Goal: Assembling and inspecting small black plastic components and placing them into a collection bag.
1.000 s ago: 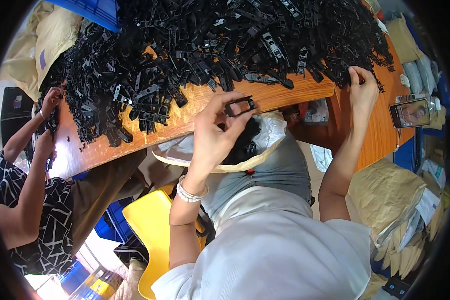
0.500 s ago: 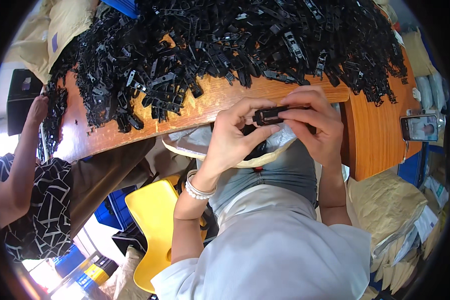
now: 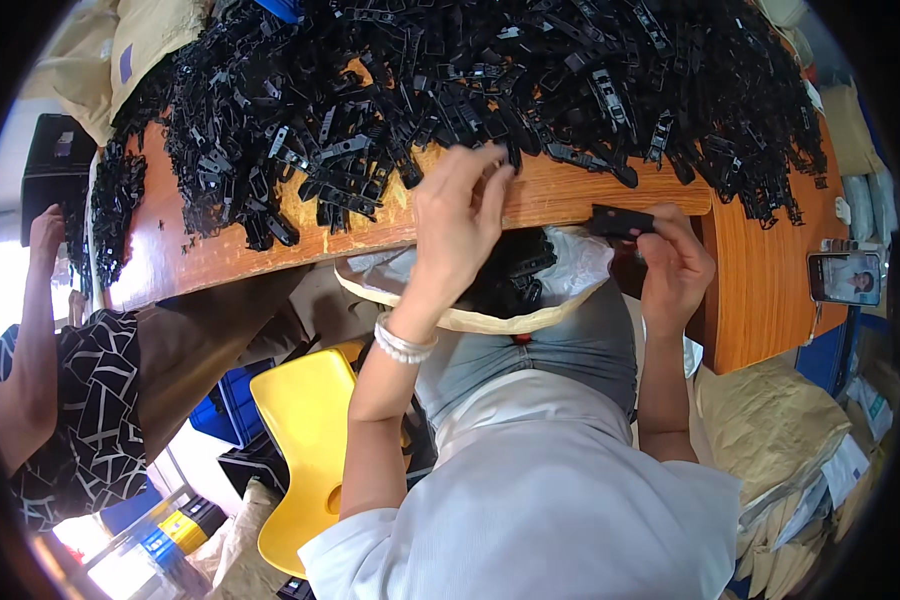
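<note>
Right hand (image 3: 676, 262) out wide, thumb and fingertips pinching one flat black plastic piece (image 3: 618, 220) by its end, right at the wooden table's (image 3: 765, 300) front edge! That's a thin grip: let it twist and the piece could slip past the white-lined bag (image 3: 510, 323) on your lap and drop out of reach. Left hand (image 3: 457, 215), blurred, fingers curled at the near fringe of the heap of black plastic parts (image 3: 450, 85); can't tell whether they hold anything. Careful there: those parts lie crisscrossed, so snagging one might drag neighbours over the edge.
</note>
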A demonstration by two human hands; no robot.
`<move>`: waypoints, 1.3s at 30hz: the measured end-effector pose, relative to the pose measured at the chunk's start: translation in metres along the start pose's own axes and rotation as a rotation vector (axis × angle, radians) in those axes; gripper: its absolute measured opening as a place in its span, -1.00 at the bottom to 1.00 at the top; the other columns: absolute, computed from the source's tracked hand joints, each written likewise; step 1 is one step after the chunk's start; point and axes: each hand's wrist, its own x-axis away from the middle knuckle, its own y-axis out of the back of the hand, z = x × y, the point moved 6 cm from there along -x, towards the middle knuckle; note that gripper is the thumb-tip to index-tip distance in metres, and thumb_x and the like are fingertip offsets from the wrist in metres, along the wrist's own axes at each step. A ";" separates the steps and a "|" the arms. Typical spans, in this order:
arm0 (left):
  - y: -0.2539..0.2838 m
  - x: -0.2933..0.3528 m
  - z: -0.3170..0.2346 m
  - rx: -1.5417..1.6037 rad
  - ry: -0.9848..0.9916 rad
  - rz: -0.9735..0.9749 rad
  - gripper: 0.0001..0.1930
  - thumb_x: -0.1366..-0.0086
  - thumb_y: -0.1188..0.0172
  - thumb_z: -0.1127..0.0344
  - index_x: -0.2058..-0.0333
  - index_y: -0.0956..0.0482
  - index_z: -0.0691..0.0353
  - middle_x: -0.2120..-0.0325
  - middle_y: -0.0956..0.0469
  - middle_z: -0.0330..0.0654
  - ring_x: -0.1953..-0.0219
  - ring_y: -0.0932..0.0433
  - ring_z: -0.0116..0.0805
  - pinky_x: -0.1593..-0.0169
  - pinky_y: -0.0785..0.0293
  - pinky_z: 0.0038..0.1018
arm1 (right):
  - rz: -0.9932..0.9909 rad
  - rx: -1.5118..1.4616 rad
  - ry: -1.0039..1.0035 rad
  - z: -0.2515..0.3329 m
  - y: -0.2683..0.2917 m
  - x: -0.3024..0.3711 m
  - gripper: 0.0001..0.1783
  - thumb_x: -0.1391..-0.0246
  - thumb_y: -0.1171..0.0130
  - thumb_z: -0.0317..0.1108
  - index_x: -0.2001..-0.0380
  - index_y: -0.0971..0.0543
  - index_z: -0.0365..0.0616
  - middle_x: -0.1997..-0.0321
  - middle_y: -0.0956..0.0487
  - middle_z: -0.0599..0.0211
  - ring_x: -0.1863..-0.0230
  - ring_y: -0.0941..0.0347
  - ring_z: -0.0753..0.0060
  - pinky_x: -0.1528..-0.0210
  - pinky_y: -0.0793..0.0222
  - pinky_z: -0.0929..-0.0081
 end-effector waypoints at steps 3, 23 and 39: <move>0.002 -0.019 -0.019 -0.573 -0.367 -0.184 -0.86 0.01 -0.19 0.49 0.40 -0.49 0.27 0.59 -0.32 -0.14 0.63 -0.38 -0.30 0.57 -0.28 -0.52 | -0.099 -0.144 -0.085 -0.007 0.001 0.002 -0.89 0.04 -0.07 -0.58 0.43 -0.46 -0.47 0.35 -0.40 0.30 0.38 -0.36 0.59 0.36 -0.25 0.73; 0.029 0.022 0.003 0.581 0.262 -0.060 -0.89 -0.16 -0.11 0.41 0.42 -0.48 0.35 0.62 -0.44 -0.32 0.60 -0.36 -0.63 0.50 -0.27 -0.72 | -0.006 -0.163 -0.289 -0.022 -0.057 -0.028 -0.83 0.05 -0.13 -0.42 0.39 -0.55 -0.31 0.49 -0.50 0.32 0.57 -0.30 0.70 0.55 -0.16 0.76; 0.027 0.024 0.001 0.470 0.329 0.061 -0.87 -0.13 -0.14 0.38 0.46 -0.49 0.35 0.69 -0.41 -0.34 0.62 -0.33 -0.64 0.51 -0.24 -0.70 | 0.075 -0.202 -0.457 -0.038 -0.051 -0.019 -0.81 0.03 -0.12 -0.37 0.41 -0.55 -0.31 0.57 -0.51 0.29 0.58 -0.30 0.67 0.50 -0.16 0.74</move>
